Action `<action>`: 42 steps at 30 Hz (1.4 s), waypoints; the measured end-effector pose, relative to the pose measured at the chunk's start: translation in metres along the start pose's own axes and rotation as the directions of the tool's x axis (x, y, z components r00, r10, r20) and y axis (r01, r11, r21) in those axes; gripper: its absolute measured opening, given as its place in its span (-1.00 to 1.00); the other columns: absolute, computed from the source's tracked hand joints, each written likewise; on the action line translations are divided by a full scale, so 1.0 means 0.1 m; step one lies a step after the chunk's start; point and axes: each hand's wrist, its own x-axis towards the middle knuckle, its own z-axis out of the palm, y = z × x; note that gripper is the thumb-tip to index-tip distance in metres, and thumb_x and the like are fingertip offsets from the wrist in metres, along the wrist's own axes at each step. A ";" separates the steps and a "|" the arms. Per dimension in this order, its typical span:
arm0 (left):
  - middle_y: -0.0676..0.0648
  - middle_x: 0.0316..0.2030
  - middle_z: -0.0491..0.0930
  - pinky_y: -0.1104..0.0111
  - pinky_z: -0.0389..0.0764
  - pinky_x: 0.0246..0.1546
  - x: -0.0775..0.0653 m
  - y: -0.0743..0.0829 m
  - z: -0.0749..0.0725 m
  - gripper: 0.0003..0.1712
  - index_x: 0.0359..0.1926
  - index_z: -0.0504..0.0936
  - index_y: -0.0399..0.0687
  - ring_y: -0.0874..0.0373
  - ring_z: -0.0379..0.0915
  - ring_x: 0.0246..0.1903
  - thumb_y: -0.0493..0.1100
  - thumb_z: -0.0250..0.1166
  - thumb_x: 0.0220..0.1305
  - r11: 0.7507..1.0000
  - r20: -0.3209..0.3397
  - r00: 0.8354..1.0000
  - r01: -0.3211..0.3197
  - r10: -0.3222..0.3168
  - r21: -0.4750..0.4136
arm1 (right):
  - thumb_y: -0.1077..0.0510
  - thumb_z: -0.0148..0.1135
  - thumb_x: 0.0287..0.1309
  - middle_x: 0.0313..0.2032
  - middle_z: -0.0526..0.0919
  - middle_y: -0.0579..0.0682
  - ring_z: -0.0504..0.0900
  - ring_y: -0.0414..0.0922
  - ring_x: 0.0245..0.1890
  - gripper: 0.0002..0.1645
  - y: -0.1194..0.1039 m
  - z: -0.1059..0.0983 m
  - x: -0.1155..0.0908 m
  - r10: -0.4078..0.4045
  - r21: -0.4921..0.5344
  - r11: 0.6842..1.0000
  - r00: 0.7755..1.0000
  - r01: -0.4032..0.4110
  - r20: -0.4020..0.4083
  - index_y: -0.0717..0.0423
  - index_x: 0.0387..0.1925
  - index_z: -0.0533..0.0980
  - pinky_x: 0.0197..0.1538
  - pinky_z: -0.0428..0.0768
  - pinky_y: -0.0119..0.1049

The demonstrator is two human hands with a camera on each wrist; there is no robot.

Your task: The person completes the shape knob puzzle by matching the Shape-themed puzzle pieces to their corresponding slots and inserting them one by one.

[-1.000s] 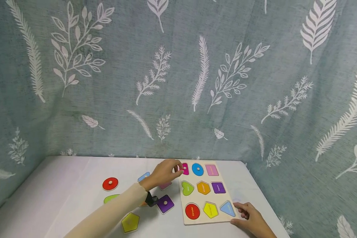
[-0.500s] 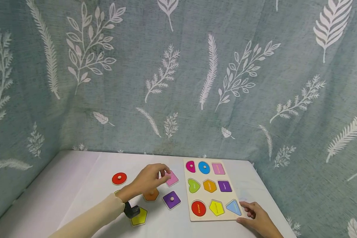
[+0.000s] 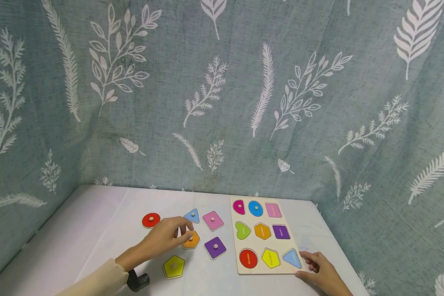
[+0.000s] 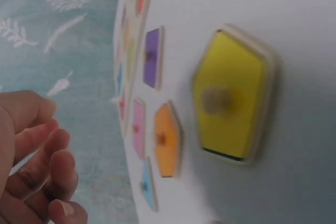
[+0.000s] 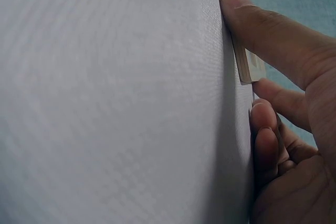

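My left hand point(image 3: 164, 236) hovers over the loose pieces, fingers loosely bent and holding nothing. Its fingertips are nearest the orange hexagon piece point(image 3: 194, 242); in the left wrist view a gap separates the hand point(image 4: 37, 166) from that piece point(image 4: 167, 150). Around it lie a blue triangle point(image 3: 192, 216), a pink square-like piece point(image 3: 213, 222), a purple square point(image 3: 215, 248) and a yellow pentagon point(image 3: 174, 267). With thumb and index finger, my right hand point(image 3: 320, 273) pinches the near right corner of the shape puzzle board point(image 3: 258, 245). A knobbed magenta piece point(image 3: 239, 207) and blue oval point(image 3: 255, 209) sit in the board.
A red round piece point(image 3: 151, 220) lies behind my left hand. White cloth covers the table point(image 3: 107, 230); a leaf-patterned curtain point(image 3: 163, 164) stands along its back and sides.
My left hand has moved leftward from the board's magenta piece, past the pink piece, to the orange hexagon. The right hand keeps its place at the board's corner. The head view has shifted slightly.
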 end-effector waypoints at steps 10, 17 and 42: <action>0.29 -0.49 0.48 0.45 0.45 -0.52 -0.31 -0.13 -0.04 -0.89 -0.17 0.72 0.07 0.39 0.31 -0.57 -0.09 0.44 0.31 0.999 0.002 0.999 0.033 -0.033 -0.009 | -0.10 0.70 -0.16 -0.33 0.32 -0.03 0.33 -0.10 -0.30 -0.09 -0.01 0.00 0.00 -0.013 -0.027 1.000 1.000 0.013 -0.007 0.19 0.23 0.59 -0.28 0.36 -0.29; 0.27 -0.51 0.47 0.44 0.43 -0.52 -0.45 -0.25 -0.13 -0.89 -0.19 0.71 0.06 0.39 0.30 -0.59 -0.12 0.46 0.29 0.995 -0.040 0.995 0.096 -0.096 -0.003 | -0.14 0.69 -0.17 -0.33 0.32 -0.03 0.34 -0.11 -0.30 -0.08 0.00 0.01 0.01 0.005 -0.048 0.999 1.000 -0.005 -0.010 0.17 0.23 0.59 -0.27 0.35 -0.29; 0.24 -0.49 0.50 0.39 0.42 -0.46 -0.17 -0.53 -0.27 -0.89 -0.17 0.71 0.01 0.33 0.33 -0.51 -0.15 0.44 0.31 0.989 -0.120 0.987 0.117 -0.106 0.086 | -0.08 0.67 -0.09 -0.33 0.31 -0.02 0.33 -0.09 -0.29 -0.11 -0.01 0.01 0.00 0.012 -0.022 1.000 1.000 -0.012 0.011 0.20 0.26 0.56 -0.28 0.33 -0.27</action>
